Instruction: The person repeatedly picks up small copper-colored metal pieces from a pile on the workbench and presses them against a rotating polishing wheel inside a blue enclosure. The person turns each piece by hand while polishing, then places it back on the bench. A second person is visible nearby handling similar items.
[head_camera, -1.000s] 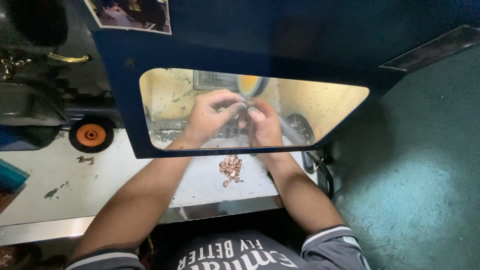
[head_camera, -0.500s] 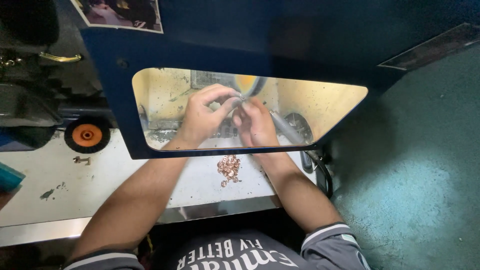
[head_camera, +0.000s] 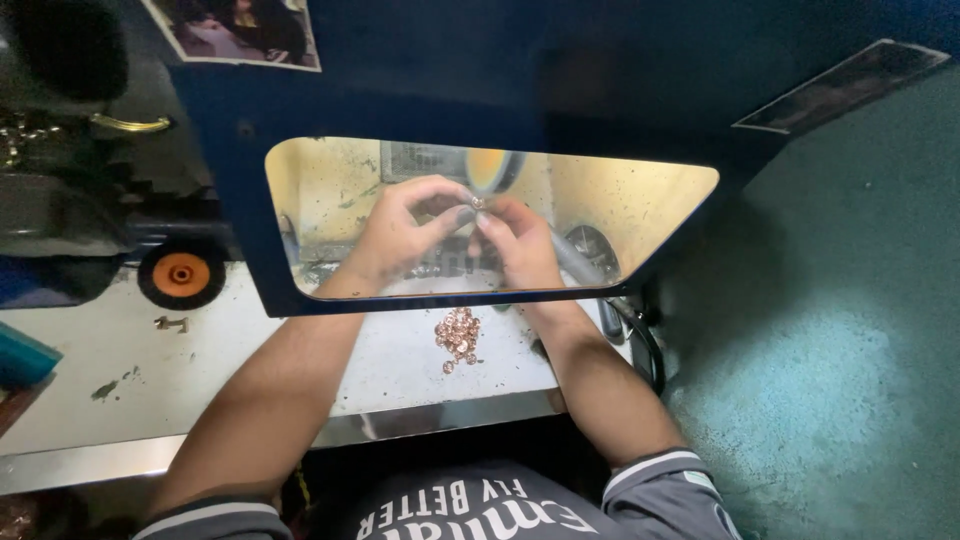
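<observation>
- Landmark: wheel (head_camera: 492, 168), a yellowish polishing disc seen through the window of a dark blue hood (head_camera: 560, 90).
- Left hand (head_camera: 400, 235): just below and left of the wheel, fingers pinched together on a small ring (head_camera: 478, 203).
- Right hand (head_camera: 520, 245): just below the wheel, fingertips meeting the left's on the same ring; both hands share 1 grip.
- Ring: held just under the wheel's rim; whether it touches the wheel cannot be told.
- Pile (head_camera: 458, 335): a loose heap of copper-coloured pieces on the desk (head_camera: 250, 350), well below the wheel, between the forearms.
- Spool (head_camera: 181, 274): orange and black, far left of the wheel on the desk.
- Risk 1: fingertips sit very near the wheel; if it turns, a slip could graze skin.
- Risk 2: the ring is small and pinched only at its edges; a catch on the wheel could flick it away inside the hood.
- Risk 3: a forearm drawn back carelessly could scatter the pile off the desk edge.
</observation>
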